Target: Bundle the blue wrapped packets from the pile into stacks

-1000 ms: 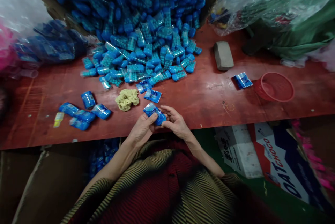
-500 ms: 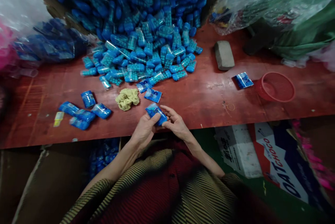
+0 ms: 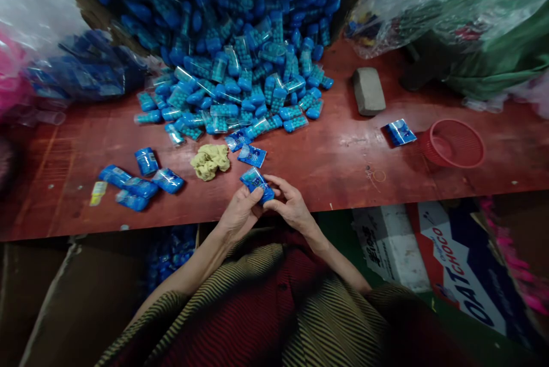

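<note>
Both hands meet at the near edge of the red table (image 3: 343, 167). My left hand (image 3: 238, 214) and my right hand (image 3: 291, 204) pinch one small blue tube in a blue wrapper (image 3: 256, 182) between them. Just beyond lie loose blue wrappers (image 3: 251, 155) and a crumpled yellow cloth (image 3: 209, 160). To the left sits a small group of wrapped blue tubes (image 3: 139, 182). A big heap of blue tubes (image 3: 240, 78) spills from a box at the back.
A grey block (image 3: 368, 90) lies right of the heap. One blue wrapper (image 3: 400, 131) sits beside a red mesh basket (image 3: 452, 142). Plastic bags fill the back left and right. Cardboard boxes (image 3: 454, 267) stand below the table's edge.
My hands stay on the wrapped tube with only slight finger shifts. The view has drifted a little.
</note>
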